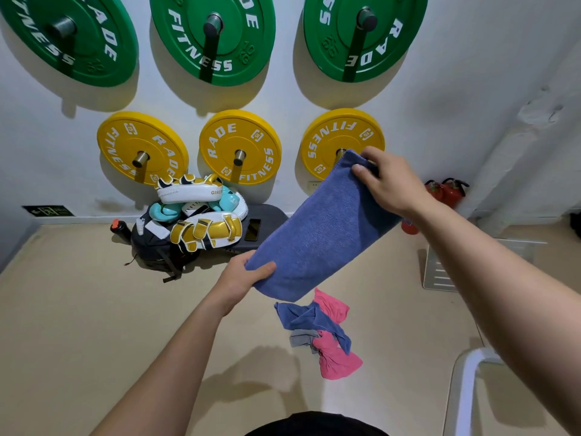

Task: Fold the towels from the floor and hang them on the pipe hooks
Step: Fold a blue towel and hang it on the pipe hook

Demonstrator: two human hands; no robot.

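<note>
The towel (317, 234) is blue terry cloth, nubby and matt. The heap (323, 335) is the same soft cloth in pink, blue and grey, crumpled. The floor (94, 309) looks smooth, beige and matt. The green plates (213, 36) are dull and rubbery; the yellow plates (240, 133) carry a slight sheen. The pegs (239, 155) are bare brushed metal. The pads (204, 231) shine like leather, white and metallic gold. The phone (253, 229) is glossy black. The wall (440, 73) is matt white paint.
</note>
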